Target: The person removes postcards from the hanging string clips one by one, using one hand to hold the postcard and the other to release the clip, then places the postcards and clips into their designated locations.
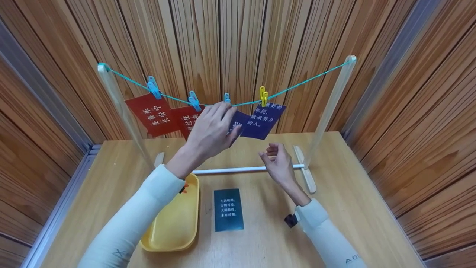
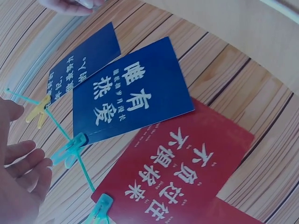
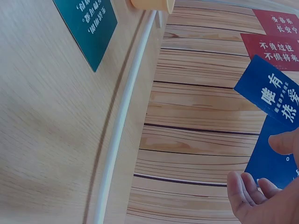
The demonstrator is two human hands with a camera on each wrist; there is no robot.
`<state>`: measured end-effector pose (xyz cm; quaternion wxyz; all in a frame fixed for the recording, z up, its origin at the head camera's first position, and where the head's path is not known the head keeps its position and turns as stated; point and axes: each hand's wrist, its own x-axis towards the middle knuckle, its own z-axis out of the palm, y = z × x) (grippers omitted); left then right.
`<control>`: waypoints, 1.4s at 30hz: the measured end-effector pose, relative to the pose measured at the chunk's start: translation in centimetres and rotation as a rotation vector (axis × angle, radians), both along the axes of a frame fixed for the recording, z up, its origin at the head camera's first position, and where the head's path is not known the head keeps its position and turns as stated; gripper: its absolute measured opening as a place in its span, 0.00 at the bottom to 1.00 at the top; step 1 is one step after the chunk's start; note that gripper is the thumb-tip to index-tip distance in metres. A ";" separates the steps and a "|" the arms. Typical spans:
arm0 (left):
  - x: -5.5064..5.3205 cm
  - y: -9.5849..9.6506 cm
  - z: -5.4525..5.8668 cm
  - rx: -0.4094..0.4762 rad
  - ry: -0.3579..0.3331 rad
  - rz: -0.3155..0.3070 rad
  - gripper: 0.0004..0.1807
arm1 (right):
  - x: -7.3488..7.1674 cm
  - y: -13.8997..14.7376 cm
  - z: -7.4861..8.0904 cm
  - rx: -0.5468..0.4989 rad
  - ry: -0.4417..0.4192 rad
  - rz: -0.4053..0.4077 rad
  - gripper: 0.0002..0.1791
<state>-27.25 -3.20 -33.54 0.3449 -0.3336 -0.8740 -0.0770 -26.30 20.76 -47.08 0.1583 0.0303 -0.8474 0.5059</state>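
A small booth-like workstation, shown by brown wood-grain plank-patterned walls (image 1: 241,44) on three sides, grey metal corner strips (image 1: 390,61) between them and a pale wood-grain tabletop (image 1: 271,245) set inside; whether it belongs to a lab or a workshop cannot be told

head: high, down-forward | wrists: nearer, tilted | all share: blue cards (image 2: 133,91)

Tabletop (image 1: 282,245): smooth wood finish, faint sheen. Above tabletop: clothespins (image 1: 193,101), glossy plastic; hanging cards (image 1: 266,123), smooth cardstock. On tabletop: tray (image 1: 176,225), smooth plastic. Behind tabletop: grooved wood-grain panelling (image 1: 297,33).
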 end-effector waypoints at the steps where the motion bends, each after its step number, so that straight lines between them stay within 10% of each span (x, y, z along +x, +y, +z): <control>1: -0.1 0.1 0.1 0.002 -0.005 0.001 0.28 | -0.1 0.1 0.0 -0.002 -0.004 -0.001 0.27; 29: -2.2 3.5 4.2 -0.051 -0.088 -0.021 0.29 | -2.9 0.5 1.0 -0.142 -0.044 -0.009 0.34; 42: -3.7 5.2 5.7 0.061 -0.380 0.019 0.35 | -3.9 0.6 2.0 -0.249 -0.064 0.028 0.39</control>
